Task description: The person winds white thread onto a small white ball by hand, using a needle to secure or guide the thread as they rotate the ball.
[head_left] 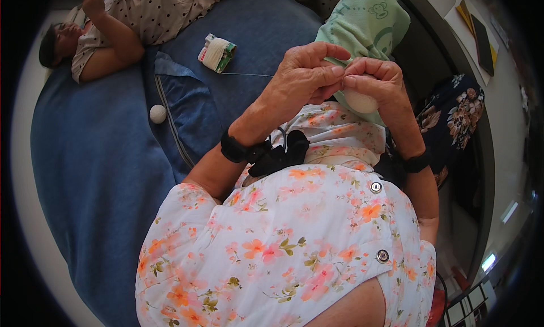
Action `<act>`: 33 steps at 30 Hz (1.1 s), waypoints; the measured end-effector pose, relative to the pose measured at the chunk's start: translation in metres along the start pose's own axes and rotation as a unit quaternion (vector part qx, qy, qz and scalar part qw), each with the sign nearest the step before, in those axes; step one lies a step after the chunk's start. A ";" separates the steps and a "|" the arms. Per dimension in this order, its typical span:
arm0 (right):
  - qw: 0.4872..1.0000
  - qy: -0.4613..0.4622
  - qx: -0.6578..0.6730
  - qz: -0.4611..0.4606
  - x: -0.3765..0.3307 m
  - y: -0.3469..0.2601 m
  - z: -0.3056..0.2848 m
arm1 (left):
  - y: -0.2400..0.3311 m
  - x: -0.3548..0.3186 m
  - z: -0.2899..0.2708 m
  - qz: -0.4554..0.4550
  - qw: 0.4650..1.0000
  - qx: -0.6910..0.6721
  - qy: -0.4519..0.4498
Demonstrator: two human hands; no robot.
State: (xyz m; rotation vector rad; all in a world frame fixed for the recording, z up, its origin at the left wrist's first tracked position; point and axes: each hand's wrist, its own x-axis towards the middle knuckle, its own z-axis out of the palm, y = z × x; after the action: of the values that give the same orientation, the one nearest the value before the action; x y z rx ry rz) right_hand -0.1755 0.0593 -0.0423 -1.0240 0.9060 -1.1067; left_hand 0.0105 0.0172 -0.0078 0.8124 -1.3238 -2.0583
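Observation:
Both my hands are close together over my lap, fingertips meeting. My right hand (378,88) is closed round a white ball (361,102), its thumb and fingers pinched at the top. My left hand (313,72) is pinched shut beside it; a thin white thread (246,74) runs into this hand. What exactly sits between the fingertips is too small to make out. The thread comes from a small printed carton (216,54) with white thread wound round it, lying on the blue cover to the left. A second white ball (158,114) rests farther left.
A blue cover (96,174) with a zipper (170,123) spreads to my left. Another person (119,41) in a dotted top lies at the far left. Pale green cloth (362,24) is beyond my hands. A dark phone (481,43) lies on papers at right.

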 end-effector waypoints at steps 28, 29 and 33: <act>1.000 0.008 -0.008 0.019 0.000 0.002 0.001 | 0.003 -0.004 -0.002 -0.010 1.000 0.017 0.008; 1.000 0.019 -0.002 0.014 -0.001 0.001 0.001 | 0.007 -0.005 0.000 -0.020 0.999 0.042 0.018; 0.999 0.041 0.022 0.001 -0.001 -0.002 0.000 | 0.008 -0.010 -0.002 -0.004 0.989 0.142 0.029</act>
State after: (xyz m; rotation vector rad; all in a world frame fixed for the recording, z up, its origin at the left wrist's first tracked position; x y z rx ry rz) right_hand -0.1766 0.0600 -0.0402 -0.9481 0.9435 -1.1685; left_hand 0.0199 0.0207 0.0008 0.9918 -1.6052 -1.8607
